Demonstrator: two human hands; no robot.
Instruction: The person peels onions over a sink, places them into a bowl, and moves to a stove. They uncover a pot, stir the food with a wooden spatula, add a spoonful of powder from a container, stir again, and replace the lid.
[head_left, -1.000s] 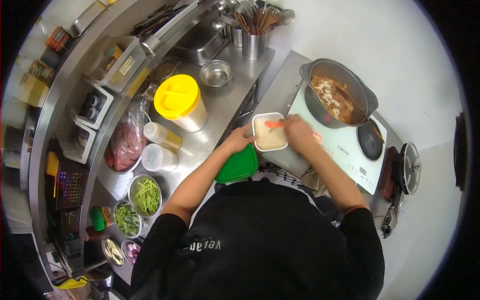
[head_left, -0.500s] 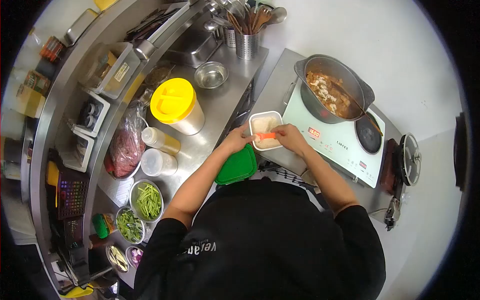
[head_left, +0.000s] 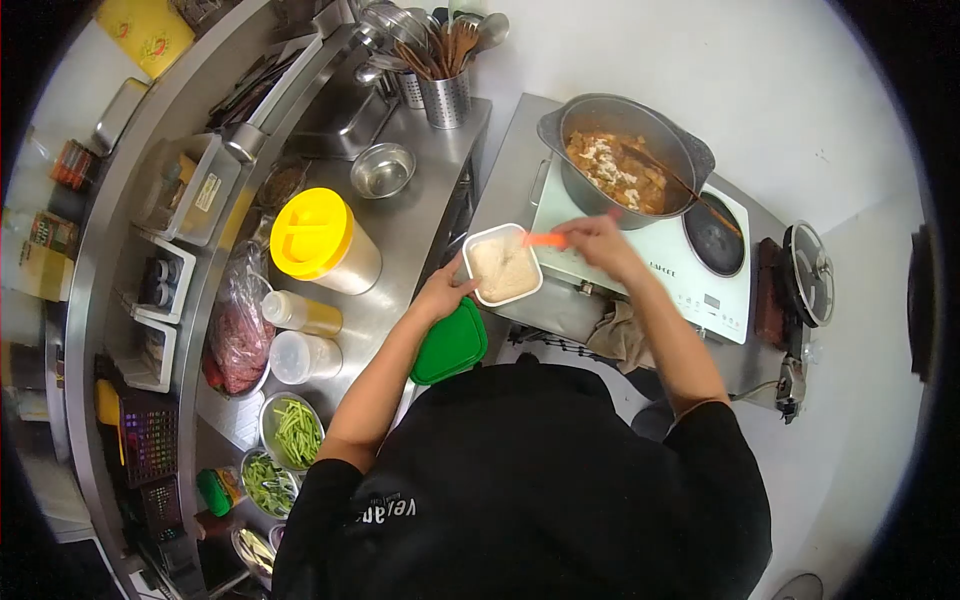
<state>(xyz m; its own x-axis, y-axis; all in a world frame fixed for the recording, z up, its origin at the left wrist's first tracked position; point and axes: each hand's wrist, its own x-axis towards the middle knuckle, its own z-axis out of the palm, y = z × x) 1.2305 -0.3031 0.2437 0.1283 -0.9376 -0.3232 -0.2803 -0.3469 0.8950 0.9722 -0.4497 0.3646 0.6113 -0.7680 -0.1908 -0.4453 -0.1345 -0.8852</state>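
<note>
1. I see a steel bench (head_left: pixel 402 228) beside a hob (head_left: pixel 680 268) carrying a pot (head_left: pixel 603 203), with a pale wall (head_left: pixel 760 90) behind.
2. My left forearm reaches forward; my right arm angles inward, its hand (head_left: pixel 603 246) near the pot.
3. My left hand's fingers (head_left: pixel 462 290) grip the edge of the white tub (head_left: pixel 537 278), near the green lid (head_left: pixel 448 343); my right fingers pinch an orange handle (head_left: pixel 545 240) at the tub's rim.

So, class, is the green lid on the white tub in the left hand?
No, the white tub is open, its pale contents showing, and the green lid lies beside it.
</note>
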